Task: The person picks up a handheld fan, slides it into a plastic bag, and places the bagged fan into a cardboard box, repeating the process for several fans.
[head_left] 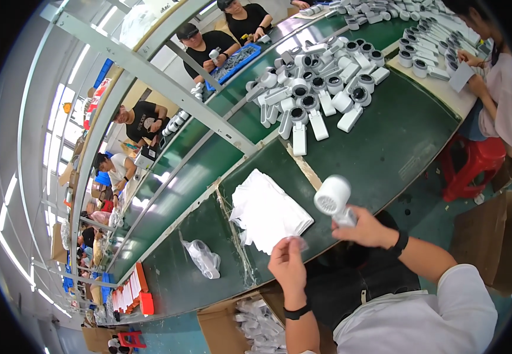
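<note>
The head view shows the right hand point(367, 229) gripping a white round-headed plastic handheld fan point(333, 200) above the green desk point(386, 147), handle angled down-right, while the left hand point(288, 264), just lower-left, pinches a clear thin plastic bag point(299, 242).

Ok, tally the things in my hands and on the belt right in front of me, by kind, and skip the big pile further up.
White handheld fan, in the right hand: 1
Clear plastic bag, in the left hand: 1
Stack of white bags, on the green belt: 1
Crumpled clear bag, on the belt: 1
Total: 4
</note>
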`<state>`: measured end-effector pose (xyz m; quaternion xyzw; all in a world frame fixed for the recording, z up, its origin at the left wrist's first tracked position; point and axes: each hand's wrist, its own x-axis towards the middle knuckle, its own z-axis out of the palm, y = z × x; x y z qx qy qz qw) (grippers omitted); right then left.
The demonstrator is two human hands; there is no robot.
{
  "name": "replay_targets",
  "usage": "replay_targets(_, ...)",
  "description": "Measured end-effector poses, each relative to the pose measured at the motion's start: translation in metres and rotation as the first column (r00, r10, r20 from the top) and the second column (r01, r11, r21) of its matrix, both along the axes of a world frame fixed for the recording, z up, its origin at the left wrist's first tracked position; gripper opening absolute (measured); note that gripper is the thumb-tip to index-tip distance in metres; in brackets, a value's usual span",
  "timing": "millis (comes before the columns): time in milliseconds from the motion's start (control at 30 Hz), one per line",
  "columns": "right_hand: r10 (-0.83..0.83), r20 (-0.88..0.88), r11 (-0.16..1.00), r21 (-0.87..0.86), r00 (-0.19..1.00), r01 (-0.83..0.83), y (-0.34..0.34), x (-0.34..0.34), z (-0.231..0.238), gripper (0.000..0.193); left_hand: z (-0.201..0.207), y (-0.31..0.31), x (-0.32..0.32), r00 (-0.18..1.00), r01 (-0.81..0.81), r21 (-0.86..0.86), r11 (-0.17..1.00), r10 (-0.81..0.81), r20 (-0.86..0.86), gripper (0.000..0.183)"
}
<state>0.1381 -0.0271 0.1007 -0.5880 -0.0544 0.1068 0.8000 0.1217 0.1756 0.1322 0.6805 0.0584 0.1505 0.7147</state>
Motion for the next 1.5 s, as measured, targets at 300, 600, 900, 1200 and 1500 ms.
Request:
replay_targets(300, -0.073, -0.008, 0.996, -0.044, 0.997, 0.073, 0.05, -0.005, 0.021, 0.042, -0.017, -0.008, -0.011, 0.991, 0.107, -0.316, 0.943, -0.129, -0.048, 0.015)
replay_targets(600, -0.305, -0.062, 0.947, 0.087, 0.95, 0.31, 0.054, 0.002, 0.009, 0.02, -0.008, 0.004, -0.006, 0.985, 0.118, -0.723, 0.681, -0.175, -0.004, 0.01)
replay_targets(900, -0.163, 0.038, 0.987, -0.009, 0.986, 0.163, 0.033, -0.028, 0.009, 0.025, -0.006, -0.004, -0.003, 0.999, -0.027, -0.378, 0.925, 0.038, 0.021, 0.004)
replay_targets(1200, 0.614, 0.051, 0.667, -0.566, 0.787, -0.484, -0.05, -0.029, 0.063, 0.081, 0.018, -0.017, 0.003, 0.99, 0.097, -0.149, 0.984, -0.111, -0.092, 0.007)
replay_targets(1500, 0.773, -0.034, 0.51, -0.56, 0.634, -0.652, -0.029, -0.001, 0.051, 0.08, 0.02, 0.001, 0.003, 0.964, 0.256, -0.044, 0.966, -0.258, -0.068, 0.004)
